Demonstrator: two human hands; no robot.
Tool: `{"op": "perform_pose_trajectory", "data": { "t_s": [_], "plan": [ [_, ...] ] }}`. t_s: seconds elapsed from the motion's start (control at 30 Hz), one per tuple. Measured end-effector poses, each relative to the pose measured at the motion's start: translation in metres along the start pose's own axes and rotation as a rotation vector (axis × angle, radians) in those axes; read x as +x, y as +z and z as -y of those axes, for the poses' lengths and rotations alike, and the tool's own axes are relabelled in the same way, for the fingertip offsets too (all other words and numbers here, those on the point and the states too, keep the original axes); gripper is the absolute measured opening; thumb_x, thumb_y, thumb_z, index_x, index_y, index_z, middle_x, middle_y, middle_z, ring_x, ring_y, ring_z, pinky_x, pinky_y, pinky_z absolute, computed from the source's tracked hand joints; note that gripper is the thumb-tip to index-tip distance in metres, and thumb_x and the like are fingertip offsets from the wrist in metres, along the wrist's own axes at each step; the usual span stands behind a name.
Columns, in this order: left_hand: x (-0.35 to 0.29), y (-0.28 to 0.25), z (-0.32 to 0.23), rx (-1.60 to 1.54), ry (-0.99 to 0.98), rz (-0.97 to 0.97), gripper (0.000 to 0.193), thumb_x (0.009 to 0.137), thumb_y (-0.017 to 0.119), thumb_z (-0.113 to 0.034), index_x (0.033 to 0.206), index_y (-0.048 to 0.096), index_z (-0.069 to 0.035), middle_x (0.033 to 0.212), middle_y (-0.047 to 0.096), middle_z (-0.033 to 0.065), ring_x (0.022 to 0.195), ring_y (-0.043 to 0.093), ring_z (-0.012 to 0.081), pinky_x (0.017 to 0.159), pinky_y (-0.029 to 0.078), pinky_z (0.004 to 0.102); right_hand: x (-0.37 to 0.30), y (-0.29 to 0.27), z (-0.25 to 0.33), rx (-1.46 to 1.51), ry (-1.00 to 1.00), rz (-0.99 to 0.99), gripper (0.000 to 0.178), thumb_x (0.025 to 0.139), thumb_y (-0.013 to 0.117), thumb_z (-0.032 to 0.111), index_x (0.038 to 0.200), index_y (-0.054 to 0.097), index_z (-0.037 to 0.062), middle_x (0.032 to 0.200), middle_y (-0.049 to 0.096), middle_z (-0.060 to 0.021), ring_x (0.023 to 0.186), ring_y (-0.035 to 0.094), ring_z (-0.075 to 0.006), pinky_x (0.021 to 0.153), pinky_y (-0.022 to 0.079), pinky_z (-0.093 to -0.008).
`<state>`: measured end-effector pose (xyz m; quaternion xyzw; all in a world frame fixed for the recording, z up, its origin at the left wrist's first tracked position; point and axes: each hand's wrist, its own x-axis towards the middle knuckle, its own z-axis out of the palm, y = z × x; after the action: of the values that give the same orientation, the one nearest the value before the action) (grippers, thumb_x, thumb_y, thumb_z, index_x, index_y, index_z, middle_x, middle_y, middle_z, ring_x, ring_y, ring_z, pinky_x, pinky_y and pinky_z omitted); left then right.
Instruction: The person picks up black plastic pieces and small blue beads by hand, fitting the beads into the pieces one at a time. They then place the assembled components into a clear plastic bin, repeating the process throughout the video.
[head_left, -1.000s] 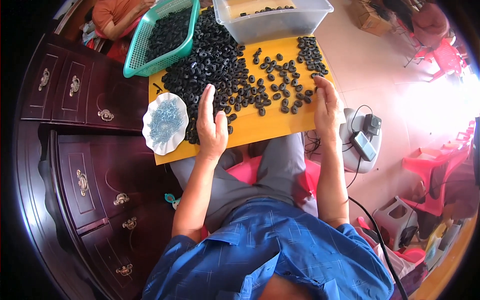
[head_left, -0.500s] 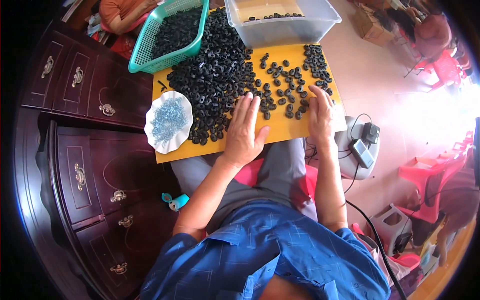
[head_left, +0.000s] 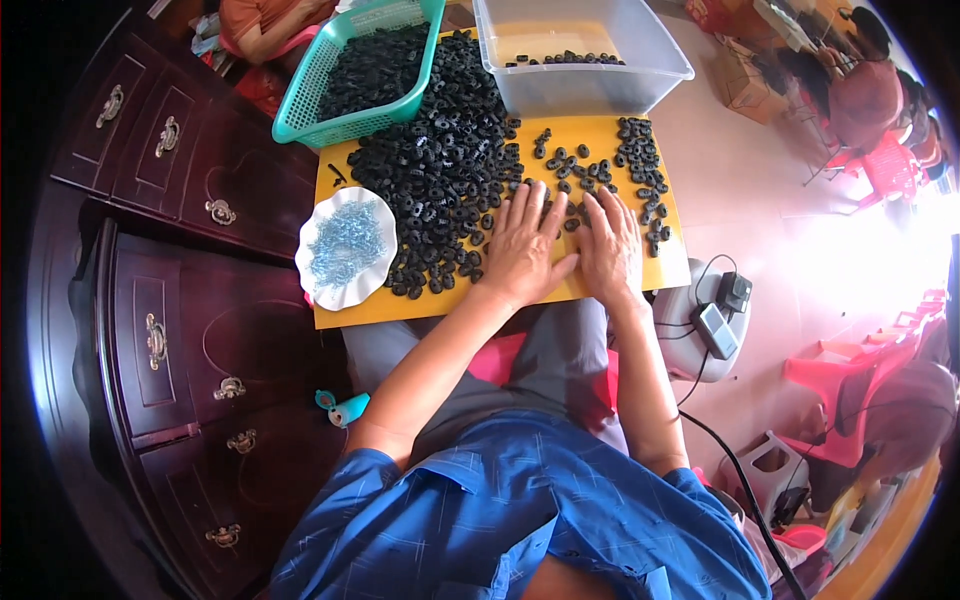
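Note:
Both my palms face down on the yellow tabletop (head_left: 460, 302), close to each other. My left hand (head_left: 522, 250) lies with fingers stretched out, its fingertips among small black oval plastic parts. My right hand (head_left: 612, 250) rests flat beside it, fingertips touching more of these loose parts (head_left: 570, 170). To the left spreads a large heap of the same black parts (head_left: 440, 180). A white scalloped plate (head_left: 308, 270) with small bluish, shiny pieces sits at the table's left front. Whatever is beneath my palms is hidden.
A green mesh basket (head_left: 428, 70) full of black parts stands at the far left of the table. Beside it is a clear plastic bin (head_left: 640, 85) with a few parts. Dark wooden drawers (head_left: 150, 300) flank the left. A grey stool (head_left: 715, 365) holds cabled devices.
My right hand has moved left, toward my left hand, over the loose parts. The left hand has shifted slightly right. The view has tilted a little.

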<state>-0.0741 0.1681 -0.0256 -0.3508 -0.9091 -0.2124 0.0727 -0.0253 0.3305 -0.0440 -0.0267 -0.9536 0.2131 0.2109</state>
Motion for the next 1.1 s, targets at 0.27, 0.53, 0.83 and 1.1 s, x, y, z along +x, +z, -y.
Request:
{"op": "perform_pose_trajectory", "data": {
  "t_s": [0.27, 0.53, 0.83, 1.1],
  "plan": [
    [-0.001, 0.003, 0.004, -0.069, 0.076, -0.019, 0.085, 0.082, 0.076, -0.037, 0.153, 0.04, -0.007, 0.157, 0.036, 0.0243, 0.148, 0.032, 0.0421, 0.122, 0.027, 0.0513, 0.004, -0.008, 0.003, 0.187, -0.052, -0.162, 0.05, 0.095, 0.06, 0.012, 0.142, 0.051, 0.0018, 0.142, 0.054, -0.0213, 0.134, 0.049, -0.0401, 0.114, 0.036, -0.052],
    [0.013, 0.012, 0.001, -0.131, 0.104, -0.039, 0.081, 0.08, 0.076, -0.036, 0.148, 0.045, -0.004, 0.154, 0.04, 0.025, 0.145, 0.037, 0.0424, 0.12, 0.031, 0.0511, 0.001, -0.002, 0.003, 0.264, 0.107, -0.068, 0.053, 0.102, 0.055, 0.028, 0.146, 0.046, -0.0007, 0.148, 0.048, -0.0258, 0.135, 0.049, -0.0425, 0.112, 0.04, -0.047],
    [0.027, 0.016, -0.008, -0.208, 0.229, -0.049, 0.072, 0.08, 0.071, -0.031, 0.145, 0.051, -0.009, 0.148, 0.046, 0.0238, 0.141, 0.04, 0.0425, 0.117, 0.034, 0.0522, -0.002, -0.01, 0.003, 0.483, 0.09, -0.07, 0.057, 0.105, 0.048, 0.031, 0.15, 0.041, -0.003, 0.152, 0.043, -0.027, 0.141, 0.043, -0.0412, 0.118, 0.035, -0.0446],
    [0.028, 0.02, -0.007, -0.238, 0.317, -0.234, 0.059, 0.079, 0.071, -0.028, 0.132, 0.059, -0.007, 0.136, 0.053, 0.0223, 0.13, 0.049, 0.041, 0.109, 0.041, 0.0502, -0.008, -0.004, 0.012, 0.448, 0.135, -0.131, 0.055, 0.106, 0.047, 0.03, 0.146, 0.043, -0.0059, 0.148, 0.045, -0.0287, 0.138, 0.045, -0.0426, 0.115, 0.037, -0.0456]
  ]
}}
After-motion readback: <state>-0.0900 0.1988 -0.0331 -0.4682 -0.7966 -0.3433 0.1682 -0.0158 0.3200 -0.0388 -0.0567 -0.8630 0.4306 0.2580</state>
